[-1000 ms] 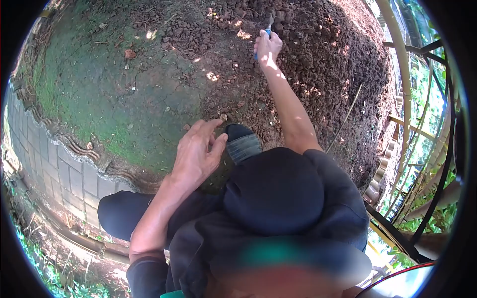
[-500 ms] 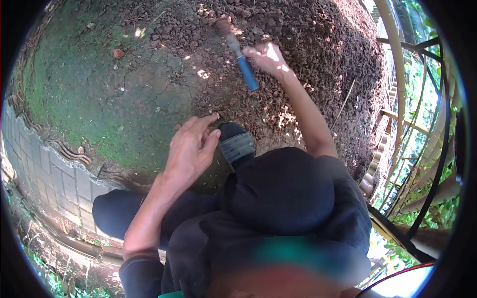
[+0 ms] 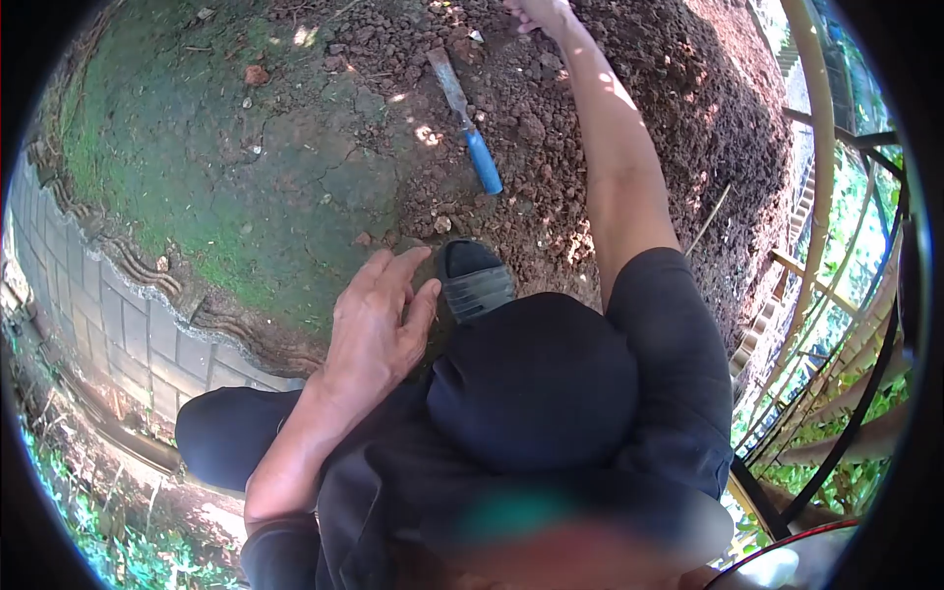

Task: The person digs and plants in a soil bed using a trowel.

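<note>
A hand trowel with a blue handle and a narrow, dirt-stained metal blade (image 3: 464,120) lies on the soil, touched by neither hand. At the top edge of the view my right hand (image 3: 539,14) reaches out over the loose clods, partly cut off by the frame; its visible fingers are apart and hold nothing I can see. My left hand (image 3: 379,320) hovers low beside my dark shoe (image 3: 475,282), empty, with fingers loosely curved and the thumb apart. Brown crumbly soil (image 3: 551,147) surrounds the trowel.
Mossy ground (image 3: 197,187) stretches to the left, bordered by a wavy edging (image 3: 138,280) and a grey paved path (image 3: 128,334). A reddish lump (image 3: 257,75) lies on the moss. At right are a thin stick (image 3: 710,218) and a bamboo and metal fence (image 3: 821,147).
My right hand has let go of the trowel and moved up and away to the top edge. The trowel now lies on the soil. My left hand has stayed nearly in place.
</note>
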`<state>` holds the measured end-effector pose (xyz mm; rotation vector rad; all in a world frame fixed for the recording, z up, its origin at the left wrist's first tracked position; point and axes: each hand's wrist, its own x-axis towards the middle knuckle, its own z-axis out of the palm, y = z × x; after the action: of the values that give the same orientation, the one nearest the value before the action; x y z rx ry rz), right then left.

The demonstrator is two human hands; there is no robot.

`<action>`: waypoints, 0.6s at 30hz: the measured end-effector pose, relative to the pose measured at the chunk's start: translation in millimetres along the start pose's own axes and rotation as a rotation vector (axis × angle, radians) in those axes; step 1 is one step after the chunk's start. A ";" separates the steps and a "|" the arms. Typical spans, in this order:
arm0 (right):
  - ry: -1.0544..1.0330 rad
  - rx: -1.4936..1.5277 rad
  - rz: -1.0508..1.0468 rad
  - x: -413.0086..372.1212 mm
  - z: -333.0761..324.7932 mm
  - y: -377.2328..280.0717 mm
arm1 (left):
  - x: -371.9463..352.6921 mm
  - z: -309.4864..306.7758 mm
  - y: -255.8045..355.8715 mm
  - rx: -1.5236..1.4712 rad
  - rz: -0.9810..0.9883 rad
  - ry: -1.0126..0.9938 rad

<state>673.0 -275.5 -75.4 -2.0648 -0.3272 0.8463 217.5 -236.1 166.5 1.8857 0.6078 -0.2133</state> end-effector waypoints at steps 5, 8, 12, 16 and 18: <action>-0.377 0.200 -0.172 -95.1 53.8 -42.4 | 5.5 2.7 5.3 0.014 0.062 -0.019; 0.189 -0.944 -0.520 -183.1 98.9 -43.0 | 9.2 -0.4 3.9 0.043 0.094 -0.003; 0.056 -0.924 -0.221 -257.8 111.3 12.9 | 7.9 -5.3 3.1 0.033 0.094 0.024; 0.072 -0.853 -0.228 -275.1 107.5 37.3 | 3.2 -8.1 10.3 0.014 0.085 0.018; 0.102 -0.733 -0.170 -274.2 98.1 25.6 | 4.7 -12.3 4.5 0.088 0.182 0.061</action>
<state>403.3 -369.1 -12.4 -2.6845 -0.8400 0.5536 222.1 -224.6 173.0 2.0264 0.4706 -0.0650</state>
